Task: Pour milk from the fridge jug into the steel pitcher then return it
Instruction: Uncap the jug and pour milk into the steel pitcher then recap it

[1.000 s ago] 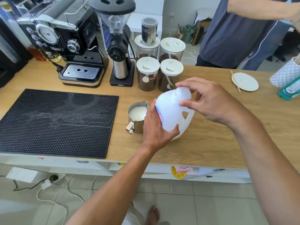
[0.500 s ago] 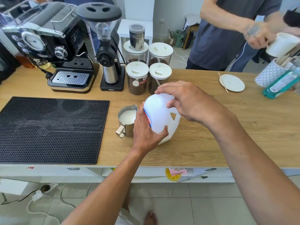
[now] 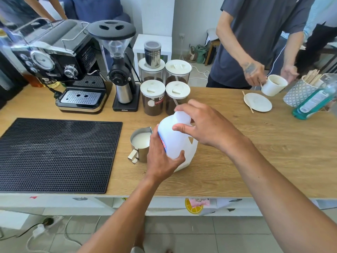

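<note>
Milk jug [image 3: 175, 143] stands roughly upright on the counter [image 3: 237, 157], just right of the steel pitcher [image 3: 140, 154]. Can't tell if the two touch, since the left hand [image 3: 160, 159] covers the gap. Pitcher holds a good fill of milk, so pouring looks done; step in hand is prob. capping the jug before it goes back to the fridge. Right hand [image 3: 209, 125] reaches in from the side away from the pitcher, arched over the jug's neck, thumb and fingertips [image 3: 179, 128] pinching the cap [image 3: 182, 116]. Left hand wraps the jug's body on the pitcher side, fingers curled round it, thumb low near the base. Next move: twist the cap tight w/ the left hand bracing, then lift by the handle w/o knocking the pitcher; fridge isn't in view.
</note>
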`<state>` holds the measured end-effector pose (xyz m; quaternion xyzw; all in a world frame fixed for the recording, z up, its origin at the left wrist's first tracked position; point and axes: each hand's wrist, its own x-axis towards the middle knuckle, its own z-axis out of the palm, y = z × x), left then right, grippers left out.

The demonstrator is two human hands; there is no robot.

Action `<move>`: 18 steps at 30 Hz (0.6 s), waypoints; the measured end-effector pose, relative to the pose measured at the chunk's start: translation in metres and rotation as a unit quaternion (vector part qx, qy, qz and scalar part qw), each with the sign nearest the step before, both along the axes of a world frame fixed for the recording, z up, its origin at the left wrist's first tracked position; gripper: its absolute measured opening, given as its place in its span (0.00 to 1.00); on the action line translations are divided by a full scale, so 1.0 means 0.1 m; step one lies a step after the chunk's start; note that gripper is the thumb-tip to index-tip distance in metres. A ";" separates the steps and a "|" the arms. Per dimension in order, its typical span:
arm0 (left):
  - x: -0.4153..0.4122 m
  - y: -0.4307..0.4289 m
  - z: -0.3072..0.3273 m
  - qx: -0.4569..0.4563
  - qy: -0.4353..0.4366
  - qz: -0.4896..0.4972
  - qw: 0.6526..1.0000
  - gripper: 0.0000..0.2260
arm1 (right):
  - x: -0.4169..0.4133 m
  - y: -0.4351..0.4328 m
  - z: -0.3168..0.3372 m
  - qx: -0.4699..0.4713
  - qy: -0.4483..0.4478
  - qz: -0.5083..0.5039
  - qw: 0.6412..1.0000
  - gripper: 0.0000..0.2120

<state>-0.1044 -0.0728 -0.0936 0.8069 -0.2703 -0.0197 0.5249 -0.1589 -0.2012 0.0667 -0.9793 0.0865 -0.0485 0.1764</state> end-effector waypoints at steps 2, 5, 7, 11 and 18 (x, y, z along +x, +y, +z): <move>0.00 0.00 0.00 -0.001 -0.004 -0.002 1.000 0.48 | -0.02 -0.07 0.02 0.041 0.025 0.013 0.999 0.22; 0.00 0.00 0.00 0.000 -0.005 -0.004 1.000 0.48 | -0.02 -0.11 0.04 0.093 0.051 0.027 0.994 0.22; 0.00 -0.01 0.00 0.001 -0.006 -0.006 1.000 0.48 | -0.01 -0.12 0.05 0.118 0.071 0.040 0.990 0.23; 0.00 -0.01 0.01 0.002 -0.007 -0.009 1.000 0.48 | 0.04 -0.11 0.15 0.054 0.094 -0.002 0.994 0.17; -0.01 0.00 0.02 -0.014 -0.004 -0.022 1.000 0.49 | 0.10 0.04 0.00 -0.168 -0.009 -0.059 0.984 0.36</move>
